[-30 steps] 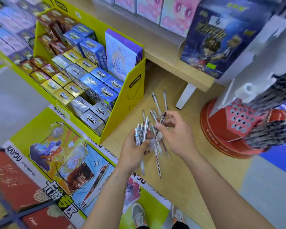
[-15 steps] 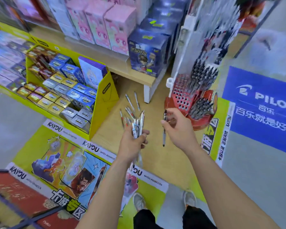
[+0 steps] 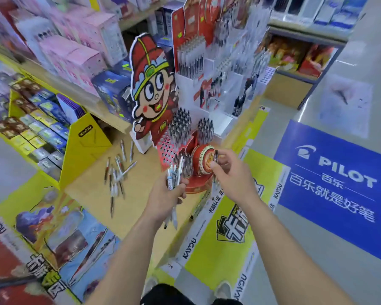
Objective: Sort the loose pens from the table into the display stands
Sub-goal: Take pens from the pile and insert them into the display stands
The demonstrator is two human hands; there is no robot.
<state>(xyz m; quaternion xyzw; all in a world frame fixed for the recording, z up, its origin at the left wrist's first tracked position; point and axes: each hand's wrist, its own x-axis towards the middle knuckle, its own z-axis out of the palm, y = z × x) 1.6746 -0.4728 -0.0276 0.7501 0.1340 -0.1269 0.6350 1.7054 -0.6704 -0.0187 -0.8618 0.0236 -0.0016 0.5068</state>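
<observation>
Step in hand: judging from the pose, this is the loading step. Pens gathered off the counter are being brought to the red perforated pen display stand point(image 3: 166, 148) at the far right of the pale wooden counter point(image 3: 139, 194).
Left grip: the left hand point(image 3: 163, 195) is clamped around a bundle of slim white-and-silver pens point(image 3: 174, 176), held roughly upright just on the near side of the stand.
Right grip: the right hand point(image 3: 231, 172) pinches a single dark-ended pen point(image 3: 216, 155) between thumb and fingers, in front of the stand's round red drum.
Loose pens: a scatter of loose pens point(image 3: 116, 172) lies on the counter to the left, between the yellow cardboard card box point(image 3: 86, 137) and the stand.
Next move: it probably calls for tipping the single pen upright and lining it up with a free hole in the red grid. The bare holes show mostly on the stand's left face.
Hidden: most of the single pen sits behind the right hand's fingers, so its colour cannot be told.
Hard to make out: blur smears the loose pens, so their number is unclear. The bundle masks the holes nearest the hands.
</observation>
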